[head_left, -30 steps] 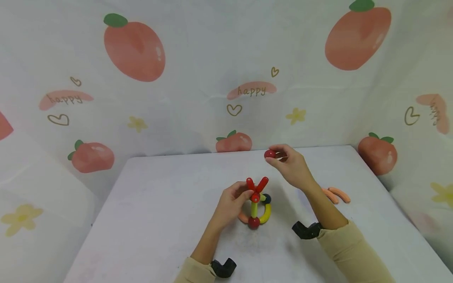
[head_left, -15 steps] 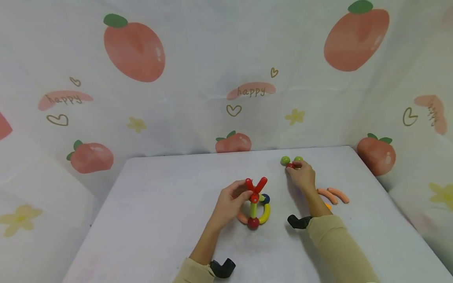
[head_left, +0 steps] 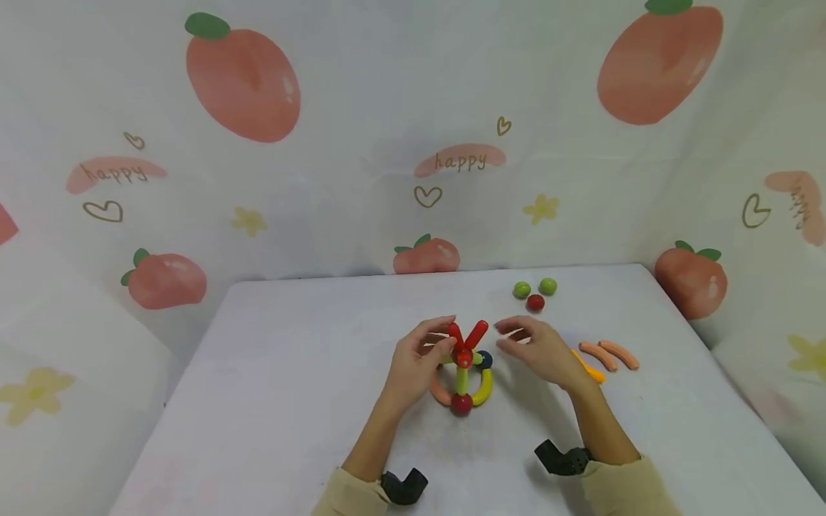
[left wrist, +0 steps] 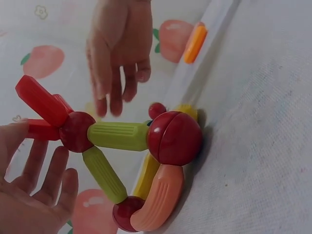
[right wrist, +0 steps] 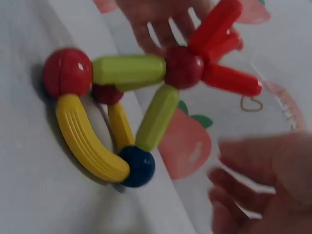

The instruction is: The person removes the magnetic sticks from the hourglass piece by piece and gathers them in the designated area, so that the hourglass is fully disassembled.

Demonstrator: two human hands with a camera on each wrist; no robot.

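Hovering, right hand (head_left: 538,352) seemingly has open room beside red rods (head_left: 477,335).

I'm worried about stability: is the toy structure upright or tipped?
Upright: its curved rods form a base on the table, and red rods splay upward.

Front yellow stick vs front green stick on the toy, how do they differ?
Colour aside, the front yellow stick is curved; the front green stick is straight.
The yellow one lies low, near the table; the green one rises.
The yellow one ends at the blue ball, the green one at the upper red ball.
Shared: both join the front red ball.
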